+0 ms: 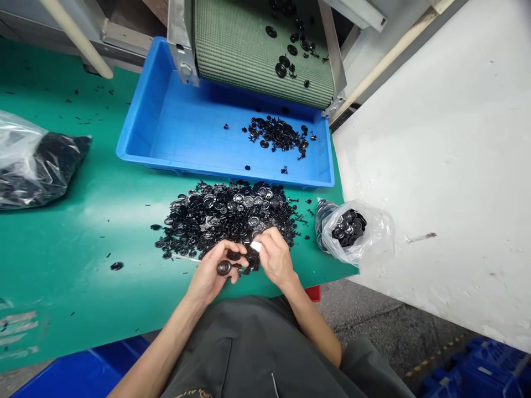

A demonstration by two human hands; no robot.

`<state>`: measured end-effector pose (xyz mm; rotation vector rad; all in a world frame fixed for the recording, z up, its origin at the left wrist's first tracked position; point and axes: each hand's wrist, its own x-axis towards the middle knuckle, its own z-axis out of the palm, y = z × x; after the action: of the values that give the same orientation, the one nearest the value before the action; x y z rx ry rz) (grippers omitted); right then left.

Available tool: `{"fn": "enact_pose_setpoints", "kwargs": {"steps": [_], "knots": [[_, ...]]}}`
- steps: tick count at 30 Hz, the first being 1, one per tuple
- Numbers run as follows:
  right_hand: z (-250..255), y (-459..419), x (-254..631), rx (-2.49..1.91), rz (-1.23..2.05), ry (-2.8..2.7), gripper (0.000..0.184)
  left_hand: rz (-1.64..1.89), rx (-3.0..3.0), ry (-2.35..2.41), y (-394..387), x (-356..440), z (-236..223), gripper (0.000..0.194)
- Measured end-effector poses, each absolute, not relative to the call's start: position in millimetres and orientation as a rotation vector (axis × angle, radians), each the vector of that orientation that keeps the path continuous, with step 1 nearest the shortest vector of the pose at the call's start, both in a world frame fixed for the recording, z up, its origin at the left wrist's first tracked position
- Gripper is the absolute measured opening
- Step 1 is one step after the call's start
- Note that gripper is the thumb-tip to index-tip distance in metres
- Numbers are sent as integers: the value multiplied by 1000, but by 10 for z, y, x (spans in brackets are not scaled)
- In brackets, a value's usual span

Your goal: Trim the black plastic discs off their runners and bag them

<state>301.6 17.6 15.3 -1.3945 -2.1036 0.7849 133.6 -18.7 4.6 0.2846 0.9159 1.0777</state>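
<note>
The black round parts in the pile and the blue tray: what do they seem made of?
The black round parts look like glossy moulded plastic, shiny on their ringed faces; any metal there cannot be told. The blue tray looks like moulded plastic, satin-smooth, with seamless rounded corners.

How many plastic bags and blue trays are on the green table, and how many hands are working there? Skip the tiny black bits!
Plastic bags: 2 (left bag, right bag)
Blue trays: 1 (blue tray)
Hands: 2 (left hand, right hand)
Total: 5
</note>
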Motion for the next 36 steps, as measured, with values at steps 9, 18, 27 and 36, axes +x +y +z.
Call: {"fn": "enact_pose_setpoints", "kwargs": {"steps": [9, 18, 27, 36], "knots": [[291, -112, 3095, -1269, 1140, -2112, 18, 749, 745, 1137, -295, 1425, 31, 43], [214, -238, 2970, -1346, 1098, -2157, 22, 860, 505, 1293, -420, 1537, 106, 36], [134, -13, 2988, -1410, 1111, -1969, 26, 997, 511, 1203, -266, 1634, 94, 32], [104, 492, 3043, -1830, 821, -1895, 24, 1032, 319, 1010, -144, 1552, 85, 33]]}}
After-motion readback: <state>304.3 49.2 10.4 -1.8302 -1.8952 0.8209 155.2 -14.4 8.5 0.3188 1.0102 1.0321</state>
